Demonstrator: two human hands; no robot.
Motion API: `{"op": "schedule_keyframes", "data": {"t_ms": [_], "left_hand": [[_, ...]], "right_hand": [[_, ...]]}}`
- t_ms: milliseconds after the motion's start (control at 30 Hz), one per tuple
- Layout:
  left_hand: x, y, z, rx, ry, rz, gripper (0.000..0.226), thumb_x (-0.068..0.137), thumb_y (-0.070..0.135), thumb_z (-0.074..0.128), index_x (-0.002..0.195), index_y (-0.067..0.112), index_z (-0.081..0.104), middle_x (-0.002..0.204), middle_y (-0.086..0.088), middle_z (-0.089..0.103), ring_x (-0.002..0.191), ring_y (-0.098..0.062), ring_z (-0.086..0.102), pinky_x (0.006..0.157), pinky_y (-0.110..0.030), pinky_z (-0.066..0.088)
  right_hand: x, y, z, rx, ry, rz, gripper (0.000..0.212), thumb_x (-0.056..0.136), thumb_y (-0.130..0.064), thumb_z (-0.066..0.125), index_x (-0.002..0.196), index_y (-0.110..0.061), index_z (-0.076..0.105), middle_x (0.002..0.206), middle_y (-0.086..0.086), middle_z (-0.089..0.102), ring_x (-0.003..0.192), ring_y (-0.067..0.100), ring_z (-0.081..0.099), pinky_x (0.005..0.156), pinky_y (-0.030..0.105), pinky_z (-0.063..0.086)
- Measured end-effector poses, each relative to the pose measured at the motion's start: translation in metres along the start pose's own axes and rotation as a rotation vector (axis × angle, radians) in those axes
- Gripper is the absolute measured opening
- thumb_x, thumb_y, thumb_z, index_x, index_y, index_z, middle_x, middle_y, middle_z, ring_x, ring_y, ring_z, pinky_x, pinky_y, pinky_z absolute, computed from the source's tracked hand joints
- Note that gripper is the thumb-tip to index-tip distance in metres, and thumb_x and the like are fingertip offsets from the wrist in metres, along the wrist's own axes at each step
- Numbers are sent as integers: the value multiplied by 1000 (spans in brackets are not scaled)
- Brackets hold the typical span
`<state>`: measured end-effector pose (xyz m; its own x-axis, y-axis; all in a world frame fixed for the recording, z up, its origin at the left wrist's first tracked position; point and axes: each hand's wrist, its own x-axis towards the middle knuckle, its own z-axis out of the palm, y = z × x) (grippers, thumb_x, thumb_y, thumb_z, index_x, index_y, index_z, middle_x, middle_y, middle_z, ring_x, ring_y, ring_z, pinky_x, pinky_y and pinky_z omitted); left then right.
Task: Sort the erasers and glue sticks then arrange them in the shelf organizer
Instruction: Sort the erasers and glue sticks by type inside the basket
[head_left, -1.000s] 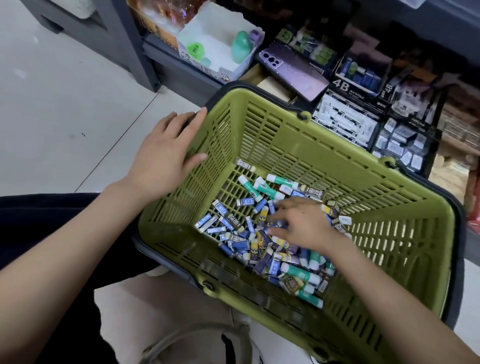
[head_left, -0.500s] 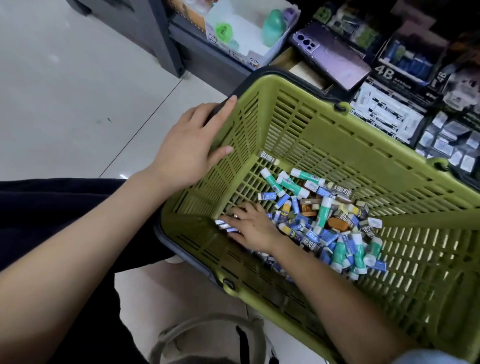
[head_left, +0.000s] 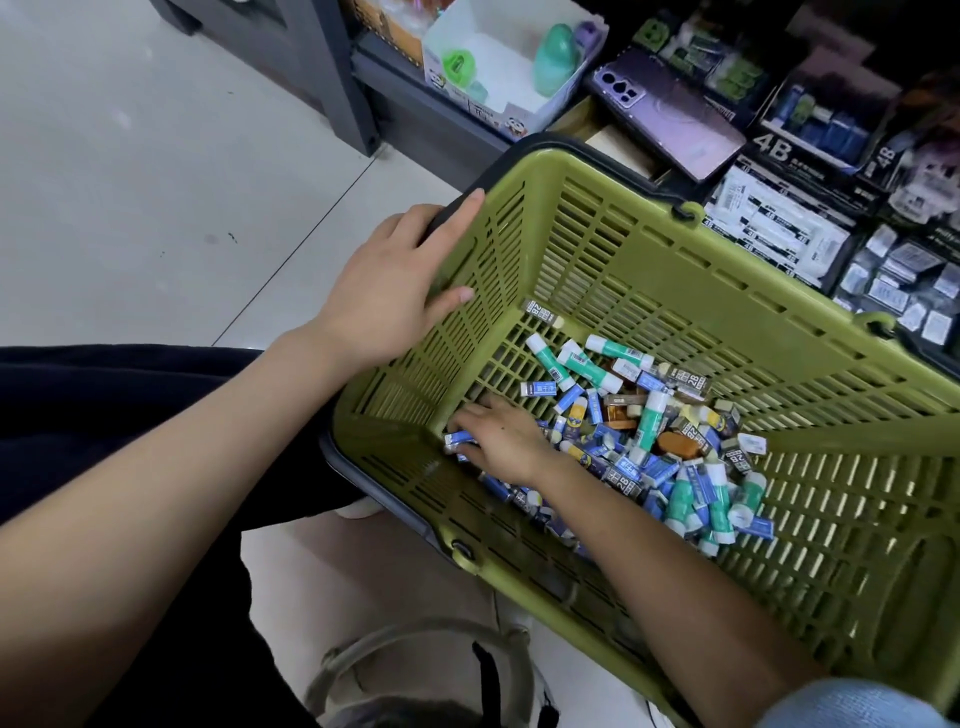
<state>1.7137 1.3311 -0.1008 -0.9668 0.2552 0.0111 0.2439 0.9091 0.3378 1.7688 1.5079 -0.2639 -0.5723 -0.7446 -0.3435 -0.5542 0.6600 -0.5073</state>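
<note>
Gripping basket (head_left: 675, 270) corner with left hand (head_left: 392, 283), thumb inside wall. Pressing right hand (head_left: 501, 441), fingers spread, onto erasers (head_left: 540, 387) at near corner; glue sticks (head_left: 650, 423) mixed among them on basket floor. Risks: tipping basket through slack grip, scattering pile; scooping both kinds together; wedging small erasers in slots.

Pale blue sleeve (head_left: 852, 704), dark trousers (head_left: 104, 415)

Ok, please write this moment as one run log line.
left hand: holds basket wall | right hand: touches erasers in basket corner | glue sticks: mixed with erasers
</note>
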Motion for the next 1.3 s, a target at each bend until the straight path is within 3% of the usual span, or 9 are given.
{"op": "schedule_keyframes", "data": {"t_ms": [100,200,367,667,867,967,1067,1167,1300], "left_hand": [[0,0,-1,-9,-3,-5,74,90,30,60,150,16,20,133,-19,45,115,-38,45,96,-43,36],[0,0,-1,-7,-7,-8,74,90,30,60,150,17,19,133,-19,45,115,-38,45,95,-42,36],[0,0,-1,-27,-7,-7,74,90,29,60,151,16,18,133,-18,45,114,-38,45,95,-41,36],[-1,-2,-1,-111,-10,-54,77,90,35,58,151,22,13,134,-16,44,118,-34,43,98,-38,34],[0,0,-2,-12,10,-42,77,90,40,57,151,17,16,134,-18,46,122,-38,40,100,-46,35],[0,3,-4,141,-4,2,76,88,42,58,149,11,25,135,-23,45,127,-45,37,98,-54,39],[2,4,-6,207,-24,21,75,87,41,58,149,12,28,138,-25,42,130,-47,33,98,-57,38],[12,8,-9,226,2,47,72,86,37,63,146,10,33,139,-24,43,130,-48,34,97,-57,37],[25,18,-6,224,17,91,70,85,35,64,145,11,36,140,-27,39,129,-46,36,96,-55,38]], "right_hand": [[3,3,-8,70,-69,63,39,92,-44,54,126,-24,53,123,-3,60,109,25,51,81,32,45],[8,-2,-9,-65,-124,29,42,93,-47,47,129,-27,51,123,-2,58,111,25,52,83,34,47],[1,-2,-5,-67,-103,-9,33,96,-45,42,122,-27,52,92,2,66,88,26,60,60,27,33],[-57,-3,-33,97,-172,23,22,94,-40,53,111,-28,60,91,1,69,88,23,61,76,31,44],[-140,25,-67,131,-260,308,35,89,-49,56,122,-38,57,115,-8,65,105,13,58,92,28,41],[-151,39,-92,129,-357,431,27,82,-54,63,106,-41,66,109,-27,60,97,1,56,81,19,36],[-128,41,-108,-46,-136,416,36,82,-66,52,96,-38,69,98,-19,65,95,7,58,75,23,42],[-77,35,-103,-184,137,309,39,92,-51,48,120,-28,62,126,-3,58,120,20,46,90,32,43],[-3,40,-82,-256,91,249,60,96,-45,44,149,-26,22,159,11,10,145,30,11,117,45,16]]}}
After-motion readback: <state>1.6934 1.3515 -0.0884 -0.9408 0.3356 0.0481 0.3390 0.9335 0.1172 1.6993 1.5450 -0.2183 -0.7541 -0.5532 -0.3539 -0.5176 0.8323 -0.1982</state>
